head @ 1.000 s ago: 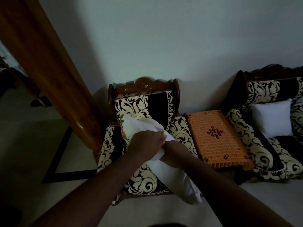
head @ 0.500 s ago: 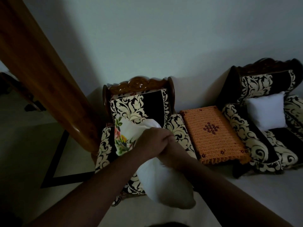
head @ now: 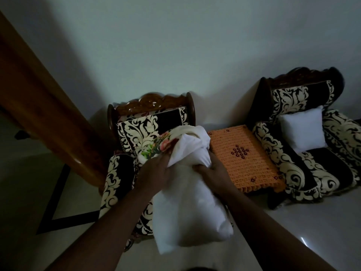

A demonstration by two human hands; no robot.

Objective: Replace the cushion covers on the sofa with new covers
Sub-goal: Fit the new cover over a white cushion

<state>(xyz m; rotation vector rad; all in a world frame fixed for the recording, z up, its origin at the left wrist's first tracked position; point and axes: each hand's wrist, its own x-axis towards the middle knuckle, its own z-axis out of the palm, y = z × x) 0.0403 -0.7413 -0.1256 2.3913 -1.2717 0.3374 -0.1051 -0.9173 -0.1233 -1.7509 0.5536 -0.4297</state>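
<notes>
cushion: white insert point(head: 192, 208), looks soft, squashy and light, so it'll bunch and fold rather than fight back; hangs in the air in front of the left armchair point(head: 125, 167), bottom end drooping toward the camera
cover: floral cover point(head: 159, 146) scrunched round the far top end of the cushion, thin and floppy I'd guess, likely to snag at the corners
where to grab: the cover's open edge, either side, not the filling
left hand: left hand point(head: 154, 174) curled, gripping fabric on the cushion's left side, just below the floral bit
right hand: right hand point(head: 214, 170) clamped on the right side, fingers dug into the white cloth
spare: another bare white cushion point(head: 301, 129) sits on the right sofa point(head: 304, 167)
</notes>
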